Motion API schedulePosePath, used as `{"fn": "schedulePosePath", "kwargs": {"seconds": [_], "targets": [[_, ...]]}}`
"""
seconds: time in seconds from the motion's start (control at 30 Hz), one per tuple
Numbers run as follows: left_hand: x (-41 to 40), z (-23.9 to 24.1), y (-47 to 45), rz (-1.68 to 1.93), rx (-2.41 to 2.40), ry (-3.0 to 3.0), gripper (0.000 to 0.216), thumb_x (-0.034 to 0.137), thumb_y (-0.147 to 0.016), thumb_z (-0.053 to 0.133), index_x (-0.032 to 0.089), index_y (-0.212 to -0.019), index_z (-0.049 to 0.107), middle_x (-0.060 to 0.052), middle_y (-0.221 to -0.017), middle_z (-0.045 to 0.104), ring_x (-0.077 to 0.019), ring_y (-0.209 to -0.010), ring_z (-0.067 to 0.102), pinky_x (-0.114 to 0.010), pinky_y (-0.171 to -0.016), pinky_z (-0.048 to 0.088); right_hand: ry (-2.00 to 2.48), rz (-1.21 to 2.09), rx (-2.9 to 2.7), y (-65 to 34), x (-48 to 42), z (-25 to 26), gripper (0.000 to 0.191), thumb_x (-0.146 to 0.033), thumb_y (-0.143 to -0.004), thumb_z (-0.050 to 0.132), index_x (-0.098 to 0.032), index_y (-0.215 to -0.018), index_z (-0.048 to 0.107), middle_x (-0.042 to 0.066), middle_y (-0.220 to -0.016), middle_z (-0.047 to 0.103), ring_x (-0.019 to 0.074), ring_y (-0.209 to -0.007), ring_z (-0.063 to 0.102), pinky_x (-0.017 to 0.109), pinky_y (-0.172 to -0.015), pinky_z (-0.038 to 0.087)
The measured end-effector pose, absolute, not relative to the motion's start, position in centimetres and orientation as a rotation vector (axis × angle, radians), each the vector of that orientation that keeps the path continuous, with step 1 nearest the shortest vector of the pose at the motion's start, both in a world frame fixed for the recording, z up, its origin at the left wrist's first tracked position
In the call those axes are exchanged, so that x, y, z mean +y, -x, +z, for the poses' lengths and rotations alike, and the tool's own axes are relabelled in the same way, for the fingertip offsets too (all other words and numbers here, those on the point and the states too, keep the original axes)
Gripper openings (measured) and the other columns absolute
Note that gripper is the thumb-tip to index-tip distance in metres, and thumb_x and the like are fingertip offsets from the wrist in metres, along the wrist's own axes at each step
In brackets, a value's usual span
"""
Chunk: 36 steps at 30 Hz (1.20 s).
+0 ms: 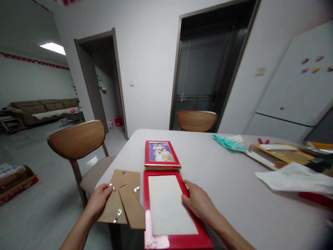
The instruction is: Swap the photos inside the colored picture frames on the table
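My left hand (96, 202) grips the left edge of a brown picture-frame backing board (130, 178), which has metal clips and a stand flap angled across it. Just right of the board, a red picture frame (179, 242) lies near the table's front edge with a plain whitish panel inside. The thumb and fingers of my right hand (199, 200) are closed on its right side. Beyond it, a second red picture frame (175, 165) with a printed photo of people rests face up on top of other frames.
On the right of the white table (208, 159) are a green plastic wrapper (229, 143), an open box (281, 154), white paper (293, 178) and other clutter. Wooden chairs stand at the left (80, 139) and far side (197, 119). A box (18, 187) sits on the floor.
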<state>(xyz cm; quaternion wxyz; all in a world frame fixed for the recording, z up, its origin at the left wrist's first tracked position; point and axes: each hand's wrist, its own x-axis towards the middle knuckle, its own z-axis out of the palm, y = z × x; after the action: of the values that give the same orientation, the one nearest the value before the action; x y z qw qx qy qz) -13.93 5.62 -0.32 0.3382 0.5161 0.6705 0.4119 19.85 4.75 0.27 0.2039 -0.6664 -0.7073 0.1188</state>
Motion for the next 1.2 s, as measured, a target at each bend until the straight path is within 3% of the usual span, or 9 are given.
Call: {"fn": "schedulePosePath", "kwargs": {"seconds": [0.1, 0.23, 0.33, 0.4, 0.53, 0.67, 0.77, 1.03, 1.2], "targets": [[5.9, -0.1, 13.8, 1.077, 1.883, -1.463, 0.03, 0.036, -0.058, 0.054, 0.015, -0.078, 0.057, -0.003, -0.067, 0.061, -0.0255, -0.073, 0.058, -0.036, -0.068, 0.042, 1.868, 0.408, -1.904, -20.3, 5.1, 0.5, 0.046, -0.016, -0.061, 0.041, -0.011, -0.107, 0.049, 0.011, -0.088, 0.062, 0.0218, -0.079, 0.056, 0.029, -0.069, 0.039], [4.6, 0.5, 10.8, 1.148, 1.921, -1.634, 0.041, 0.029, -0.059, 0.054, 0.015, -0.097, 0.052, -0.009, -0.107, 0.053, -0.0285, -0.108, 0.041, -0.042, -0.092, 0.028, 1.763, 0.868, -1.531, -21.3, 4.8, 1.2, 0.058, -0.017, -0.061, 0.042, -0.009, -0.119, 0.037, 0.008, -0.073, 0.063, 0.019, -0.06, 0.058, 0.029, -0.057, 0.042], [2.3, 1.2, 5.8, 1.105, 1.727, -1.773, 0.04, 0.028, -0.066, 0.051, 0.016, -0.104, 0.05, -0.008, -0.111, 0.051, -0.0241, -0.108, 0.044, -0.04, -0.092, 0.033, 1.409, 1.363, -1.105, -21.1, 3.7, 2.5, 0.064, -0.021, -0.066, 0.042, -0.017, -0.126, 0.024, 0.005, -0.078, 0.064, 0.0165, -0.056, 0.059, 0.029, -0.054, 0.046], [0.5, 1.9, 1.9, 1.029, 1.518, -1.887, 0.048, 0.027, -0.066, 0.054, 0.015, -0.111, 0.045, -0.011, -0.119, 0.047, -0.0249, -0.113, 0.039, -0.042, -0.095, 0.031, 1.242, 1.493, -0.918, -20.6, 2.9, 3.8, 0.067, -0.026, -0.067, 0.047, -0.022, -0.128, 0.02, 0.002, -0.076, 0.064, 0.0155, -0.054, 0.059, 0.029, -0.054, 0.047], [-1.7, 2.8, -3.7, 1.013, 1.185, -2.208, 0.068, 0.022, -0.057, 0.061, 0.012, -0.12, 0.036, -0.016, -0.127, 0.038, -0.0295, -0.116, 0.035, -0.047, -0.095, 0.031, 1.167, 1.441, -0.851, -19.4, 2.0, 5.6, 0.074, -0.028, -0.063, 0.058, -0.024, -0.127, 0.022, -0.003, -0.058, 0.06, 0.0113, -0.041, 0.053, 0.023, -0.044, 0.044], [-2.0, 3.4, -4.4, 1.21, 1.053, -2.417, 0.052, 0.011, -0.062, 0.051, 0.012, -0.114, 0.04, -0.013, -0.102, 0.058, -0.0232, -0.092, 0.054, -0.038, -0.079, 0.047, 1.175, 1.423, -0.916, -19.4, 2.2, 5.2, 0.069, -0.029, -0.062, 0.06, -0.023, -0.124, 0.029, -0.003, -0.065, 0.061, 0.0088, -0.042, 0.052, 0.02, -0.042, 0.043], [-2.1, 4.2, -2.6, 1.365, 1.163, -2.368, 0.047, 0.008, -0.069, 0.043, 0.014, -0.115, 0.039, -0.008, -0.086, 0.061, -0.0172, -0.076, 0.058, -0.029, -0.066, 0.05, 1.267, 1.357, -0.989, -20.4, 2.6, 3.9, 0.067, -0.03, -0.062, 0.059, -0.023, -0.123, 0.031, -0.001, -0.072, 0.062, 0.0096, -0.047, 0.053, 0.019, -0.04, 0.041], [-2.4, 2.4, 4.5, 1.382, 1.574, -1.566, 0.04, 0.028, -0.072, 0.047, 0.015, -0.11, 0.044, -0.006, -0.088, 0.061, -0.0189, -0.077, 0.06, -0.025, -0.06, 0.05, 1.608, 1.023, -1.32, -23.1, 3.7, 1.0, 0.051, -0.031, -0.066, 0.047, -0.011, -0.112, 0.045, -0.002, -0.057, 0.059, 0.0131, -0.051, 0.054, 0.021, -0.048, 0.04], [-2.4, -0.8, 6.1, 1.166, 1.665, -1.561, 0.044, 0.029, -0.07, 0.045, 0.011, -0.11, 0.043, -0.004, -0.077, 0.061, -0.0189, -0.066, 0.059, -0.028, -0.059, 0.048, 1.886, 0.55, -1.593, -23.5, 4.0, -0.1, 0.047, -0.035, -0.066, 0.043, -0.01, -0.104, 0.055, 0.002, -0.061, 0.062, 0.0165, -0.057, 0.057, 0.024, -0.055, 0.04]]}}
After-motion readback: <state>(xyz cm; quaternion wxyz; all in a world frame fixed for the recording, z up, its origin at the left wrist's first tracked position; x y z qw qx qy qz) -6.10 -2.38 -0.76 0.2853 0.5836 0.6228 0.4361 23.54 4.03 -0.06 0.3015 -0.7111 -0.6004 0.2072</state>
